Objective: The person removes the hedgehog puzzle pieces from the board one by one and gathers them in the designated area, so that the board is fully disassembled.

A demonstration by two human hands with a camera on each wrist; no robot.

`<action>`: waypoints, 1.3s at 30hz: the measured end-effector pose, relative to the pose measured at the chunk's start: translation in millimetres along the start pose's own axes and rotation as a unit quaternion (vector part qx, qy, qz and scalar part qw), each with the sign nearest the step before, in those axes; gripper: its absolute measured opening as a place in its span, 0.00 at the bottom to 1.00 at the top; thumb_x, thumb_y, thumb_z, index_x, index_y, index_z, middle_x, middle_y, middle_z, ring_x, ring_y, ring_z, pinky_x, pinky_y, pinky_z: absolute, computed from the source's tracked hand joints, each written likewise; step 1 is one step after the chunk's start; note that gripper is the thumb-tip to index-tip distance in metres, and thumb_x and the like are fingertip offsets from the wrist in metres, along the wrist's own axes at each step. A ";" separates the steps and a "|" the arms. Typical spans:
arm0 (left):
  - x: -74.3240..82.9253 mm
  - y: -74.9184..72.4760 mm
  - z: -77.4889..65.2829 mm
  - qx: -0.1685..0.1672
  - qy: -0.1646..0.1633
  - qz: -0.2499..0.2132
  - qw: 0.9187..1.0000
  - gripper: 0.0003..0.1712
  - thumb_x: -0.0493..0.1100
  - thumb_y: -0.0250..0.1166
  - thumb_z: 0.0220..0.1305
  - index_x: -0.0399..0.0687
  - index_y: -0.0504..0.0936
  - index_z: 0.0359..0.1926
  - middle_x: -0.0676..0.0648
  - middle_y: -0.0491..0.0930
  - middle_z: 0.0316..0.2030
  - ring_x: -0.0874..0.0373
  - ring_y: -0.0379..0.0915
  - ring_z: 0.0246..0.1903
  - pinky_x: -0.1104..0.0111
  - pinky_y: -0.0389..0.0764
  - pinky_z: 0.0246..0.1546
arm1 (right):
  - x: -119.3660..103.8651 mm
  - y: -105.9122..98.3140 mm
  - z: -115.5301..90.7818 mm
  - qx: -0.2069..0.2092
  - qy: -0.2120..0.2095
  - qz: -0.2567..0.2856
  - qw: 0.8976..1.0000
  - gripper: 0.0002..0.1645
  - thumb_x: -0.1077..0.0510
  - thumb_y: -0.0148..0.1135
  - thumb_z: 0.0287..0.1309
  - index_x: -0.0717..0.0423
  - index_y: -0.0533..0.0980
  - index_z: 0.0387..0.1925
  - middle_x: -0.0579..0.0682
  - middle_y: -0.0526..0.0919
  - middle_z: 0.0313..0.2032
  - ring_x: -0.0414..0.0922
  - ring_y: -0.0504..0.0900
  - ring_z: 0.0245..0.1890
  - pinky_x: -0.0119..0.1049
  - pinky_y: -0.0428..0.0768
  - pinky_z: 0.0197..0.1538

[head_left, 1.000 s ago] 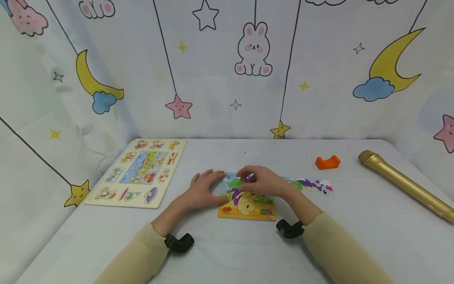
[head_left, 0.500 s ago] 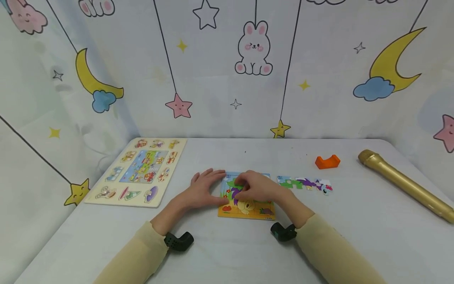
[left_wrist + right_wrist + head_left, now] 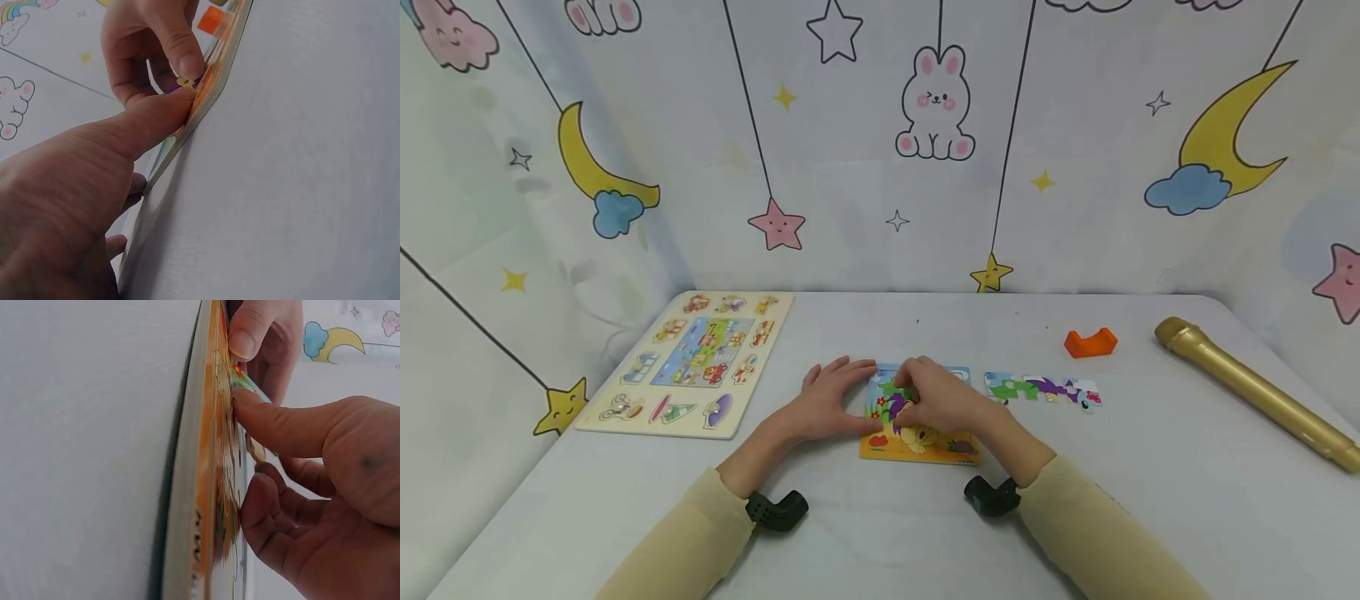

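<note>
Two-handed work on a picture puzzle, seated at a white-covered table. The puzzle board lies flat near the table's middle, between the two hands. The left hand is spread along the board's left side, thumb over its surface and fingers reaching toward the far left corner. The right hand, above the board, pinches a puzzle piece between thumb and fingers; its outline is largely hidden, and whether it is seated cannot be told. Just right of the board, a row of loose pieces shows green, purple and white parts. Farther right: an orange block and a gold microphone, the latter set obliquely. Far left: a larger cream board with small figures around a central picture. Behind: a cloth backdrop printed with moons, stars and rabbits.
</note>
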State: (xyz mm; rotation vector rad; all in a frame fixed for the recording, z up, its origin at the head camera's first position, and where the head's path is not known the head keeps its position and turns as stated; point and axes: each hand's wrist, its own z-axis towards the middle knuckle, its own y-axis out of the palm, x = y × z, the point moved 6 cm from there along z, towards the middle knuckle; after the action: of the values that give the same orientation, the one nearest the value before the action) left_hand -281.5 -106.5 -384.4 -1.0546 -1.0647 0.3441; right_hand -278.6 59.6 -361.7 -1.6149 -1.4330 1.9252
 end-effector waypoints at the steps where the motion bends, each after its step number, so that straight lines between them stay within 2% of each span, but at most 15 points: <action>1: 0.0 -0.3 -0.1 0.000 0.000 -0.001 1.000 0.48 0.58 0.73 0.57 0.46 0.67 0.74 0.48 0.63 0.74 0.40 0.43 0.76 0.37 0.35 0.70 | 0.0 0.0 0.2 0.000 -0.001 0.006 1.000 0.25 0.58 0.75 0.58 0.58 0.73 0.53 0.48 0.74 0.41 0.45 0.73 0.40 0.36 0.77 0.45; 5: 0.5 -1.4 -0.5 0.000 0.000 -0.006 1.000 0.48 0.59 0.73 0.57 0.46 0.68 0.74 0.48 0.63 0.74 0.40 0.42 0.76 0.37 0.35 0.70 | -0.6 -0.1 0.8 0.004 -0.008 0.026 1.000 0.22 0.60 0.72 0.61 0.56 0.71 0.51 0.47 0.76 0.36 0.45 0.74 0.37 0.36 0.78 0.43; 13: -2.4 -2.0 -0.5 0.001 -0.002 -0.002 1.000 0.48 0.59 0.73 0.57 0.46 0.68 0.74 0.48 0.63 0.74 0.40 0.43 0.76 0.36 0.35 0.70 | -0.3 0.1 2.3 0.031 -0.021 0.061 0.997 0.10 0.60 0.66 0.67 0.54 0.74 0.46 0.44 0.80 0.35 0.43 0.77 0.36 0.35 0.80 0.43; 24: -3.2 -3.4 -1.0 0.002 -0.009 0.001 1.000 0.49 0.60 0.73 0.56 0.47 0.68 0.74 0.49 0.63 0.74 0.41 0.43 0.76 0.37 0.35 0.70 | 3.3 -9.4 2.8 0.046 -0.028 0.119 0.991 0.09 0.61 0.65 0.67 0.55 0.75 0.45 0.47 0.81 0.36 0.45 0.78 0.37 0.37 0.79 0.43; 33: -2.0 -2.9 -1.0 0.001 -0.007 0.001 1.000 0.49 0.60 0.73 0.56 0.47 0.67 0.74 0.48 0.63 0.74 0.40 0.42 0.76 0.38 0.35 0.70 | 7.8 -36.3 -6.8 0.052 -0.034 0.140 0.988 0.10 0.61 0.66 0.66 0.57 0.75 0.46 0.49 0.83 0.37 0.47 0.79 0.39 0.39 0.80 0.46; 39: -0.5 0.0 -0.5 -0.005 -0.006 0.002 1.000 0.50 0.60 0.73 0.56 0.46 0.66 0.75 0.48 0.62 0.74 0.41 0.42 0.76 0.39 0.35 0.71 | 27.3 -56.4 -25.2 0.053 -0.020 0.145 0.988 0.11 0.60 0.64 0.67 0.59 0.75 0.48 0.51 0.83 0.39 0.49 0.80 0.41 0.43 0.81 0.48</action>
State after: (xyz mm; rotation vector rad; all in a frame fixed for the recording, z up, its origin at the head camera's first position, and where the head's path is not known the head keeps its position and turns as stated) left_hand -281.3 -107.1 -384.8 -1.0650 -1.0757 0.3491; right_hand -288.3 119.3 -331.5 -1.8259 -1.1378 2.1595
